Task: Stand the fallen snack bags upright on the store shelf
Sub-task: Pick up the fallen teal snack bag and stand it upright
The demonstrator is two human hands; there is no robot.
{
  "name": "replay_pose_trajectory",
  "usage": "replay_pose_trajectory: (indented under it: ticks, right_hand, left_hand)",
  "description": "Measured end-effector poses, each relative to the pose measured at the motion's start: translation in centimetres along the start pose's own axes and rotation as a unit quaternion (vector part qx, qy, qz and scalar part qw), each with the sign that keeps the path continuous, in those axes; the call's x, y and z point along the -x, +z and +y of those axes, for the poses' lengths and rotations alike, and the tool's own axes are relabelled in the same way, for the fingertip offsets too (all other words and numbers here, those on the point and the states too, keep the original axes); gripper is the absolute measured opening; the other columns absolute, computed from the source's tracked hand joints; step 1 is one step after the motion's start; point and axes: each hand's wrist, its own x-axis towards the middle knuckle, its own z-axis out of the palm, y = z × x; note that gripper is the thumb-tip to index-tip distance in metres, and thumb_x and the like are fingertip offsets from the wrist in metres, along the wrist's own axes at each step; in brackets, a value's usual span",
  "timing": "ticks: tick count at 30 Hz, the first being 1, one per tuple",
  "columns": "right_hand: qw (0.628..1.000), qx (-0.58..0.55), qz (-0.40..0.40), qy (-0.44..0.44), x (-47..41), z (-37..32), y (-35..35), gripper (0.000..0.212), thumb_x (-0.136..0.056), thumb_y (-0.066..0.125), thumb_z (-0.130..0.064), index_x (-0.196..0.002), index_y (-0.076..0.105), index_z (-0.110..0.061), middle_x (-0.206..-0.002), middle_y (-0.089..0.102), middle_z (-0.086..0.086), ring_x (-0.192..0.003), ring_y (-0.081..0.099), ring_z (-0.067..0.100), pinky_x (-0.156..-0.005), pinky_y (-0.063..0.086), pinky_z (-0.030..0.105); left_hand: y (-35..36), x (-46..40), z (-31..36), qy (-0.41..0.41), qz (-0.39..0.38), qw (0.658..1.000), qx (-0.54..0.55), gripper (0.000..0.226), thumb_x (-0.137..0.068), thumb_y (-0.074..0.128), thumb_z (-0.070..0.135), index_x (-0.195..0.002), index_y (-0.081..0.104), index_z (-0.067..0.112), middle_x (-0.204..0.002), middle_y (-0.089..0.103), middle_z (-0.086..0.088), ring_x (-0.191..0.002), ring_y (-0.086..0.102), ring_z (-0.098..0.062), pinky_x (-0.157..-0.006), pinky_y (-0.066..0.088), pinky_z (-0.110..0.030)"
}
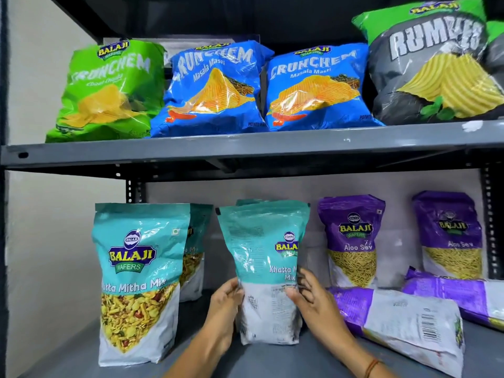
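Note:
A teal Khatta Mitha Mix bag [266,257] stands upright at the middle of the lower shelf [313,358], turned partly sideways. My left hand [225,306] grips its left lower edge and my right hand [313,298] grips its right lower edge. Another teal bag [139,279] stands upright at the left, with one more [195,249] behind it. Two purple Aloo Sev bags stand upright at the back, one [351,241] nearer the middle and one [450,236] at the right. Two purple bags lie flat on the shelf, one [401,323] near my right hand and one [458,296] behind it.
The upper shelf [245,148] carries a green Crunchem bag [106,91], two blue Crunchem bags [212,88] [316,88] and a grey-green Rumbles bag [433,66]. A dark perforated upright [491,219] frames the right side. A pale wall lies at the left.

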Motion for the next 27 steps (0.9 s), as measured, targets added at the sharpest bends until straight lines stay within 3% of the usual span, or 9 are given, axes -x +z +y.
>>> replay_pose_trajectory:
  ticks: [3,5,8,12,16,19,22,25,27]
  right_hand:
    - [1.000,0.015,0.014,0.021,0.2,-0.5,0.2,0.038,-0.091,0.063,-0.008,-0.112,0.048,-0.035,-0.109,0.060,-0.022,-0.093,0.062,-0.020,-0.077,0.047,0.001]
    - [0.995,0.048,0.086,0.023,0.6,-0.5,0.6,0.049,-0.084,0.073,-0.017,-0.123,0.045,-0.028,-0.114,0.055,-0.013,-0.102,0.058,-0.004,-0.089,0.046,0.015]
    - [0.977,-0.009,0.202,0.074,1.7,-0.7,1.8,0.037,-0.076,0.079,-0.020,-0.098,0.050,-0.024,-0.096,0.050,0.004,-0.080,0.050,0.018,-0.078,0.049,0.037]
    - [0.985,-0.054,0.064,0.152,2.8,-1.0,3.7,0.052,-0.056,0.078,-0.048,-0.097,0.049,-0.033,-0.106,0.045,0.000,-0.099,0.050,0.015,-0.099,0.049,0.045]
    - [0.989,0.017,0.048,0.139,2.9,-1.8,4.2,0.076,-0.054,0.078,-0.052,-0.115,0.038,-0.034,-0.122,0.036,-0.004,-0.123,0.038,0.013,-0.111,0.033,0.032]
    - [0.988,-0.016,0.035,0.150,2.6,-1.7,3.8,0.104,-0.037,0.073,-0.066,-0.127,0.035,-0.031,-0.129,0.036,-0.004,-0.125,0.036,0.010,-0.110,0.032,0.026]
    - [0.986,-0.046,-0.023,0.158,2.0,-1.2,3.6,0.119,-0.037,0.083,-0.070,-0.137,0.031,-0.033,-0.138,0.035,-0.005,-0.130,0.038,0.008,-0.113,0.036,0.031]
    - [0.985,-0.052,-0.014,0.166,1.3,-0.4,3.6,0.087,-0.055,0.087,-0.053,-0.128,0.044,-0.036,-0.128,0.043,-0.002,-0.111,0.049,0.001,-0.094,0.044,0.024]
    - [0.979,-0.112,-0.010,0.172,0.7,0.3,3.1,0.063,-0.066,0.086,-0.036,-0.120,0.054,-0.034,-0.125,0.061,0.000,-0.105,0.063,0.007,-0.087,0.050,0.022]
  left_hand:
    - [-0.2,-0.5,-0.1,-0.013,0.002,1.000,0.001,0.030,-0.094,0.044,-0.008,-0.115,0.065,-0.001,-0.111,0.075,-0.017,-0.097,0.068,-0.027,-0.089,0.051,-0.039]
    - [-0.5,-0.4,0.3,-0.035,0.003,0.999,0.014,0.039,-0.085,0.040,-0.009,-0.110,0.067,0.003,-0.103,0.076,-0.016,-0.091,0.067,-0.029,-0.080,0.052,-0.038]
    - [-1.4,-0.6,0.4,-0.065,0.035,0.996,0.048,0.042,-0.085,0.032,0.000,-0.107,0.067,0.009,-0.102,0.073,-0.013,-0.095,0.065,-0.029,-0.078,0.052,-0.038]
    - [-1.0,-0.1,0.3,-0.109,0.035,0.993,0.025,0.039,-0.100,0.033,0.022,-0.111,0.068,0.012,-0.109,0.074,-0.012,-0.107,0.066,-0.031,-0.095,0.052,-0.045]
    - [-0.5,0.7,0.2,-0.091,0.039,0.995,-0.032,0.034,-0.095,0.048,0.032,-0.093,0.075,0.010,-0.082,0.080,-0.009,-0.084,0.071,-0.026,-0.084,0.056,-0.038]
    - [-1.1,1.5,0.4,-0.014,0.053,0.995,-0.086,0.031,-0.094,0.056,0.023,-0.082,0.078,0.005,-0.081,0.078,-0.016,-0.062,0.070,-0.013,-0.058,0.056,-0.020]
    - [-0.6,3.3,0.5,0.022,-0.005,0.996,-0.082,0.032,-0.093,0.058,0.015,-0.070,0.077,0.004,-0.069,0.075,-0.020,-0.052,0.066,-0.021,-0.051,0.055,-0.018]
    - [0.5,4.7,0.6,0.043,-0.036,0.994,-0.096,0.039,-0.093,0.059,0.018,-0.058,0.076,0.009,-0.055,0.070,-0.014,-0.046,0.065,-0.019,-0.056,0.053,-0.027]
    - [0.4,4.2,0.5,0.076,0.029,0.991,-0.109,0.040,-0.090,0.062,0.017,-0.052,0.072,0.014,-0.049,0.065,-0.004,-0.046,0.058,-0.016,-0.058,0.045,-0.030]
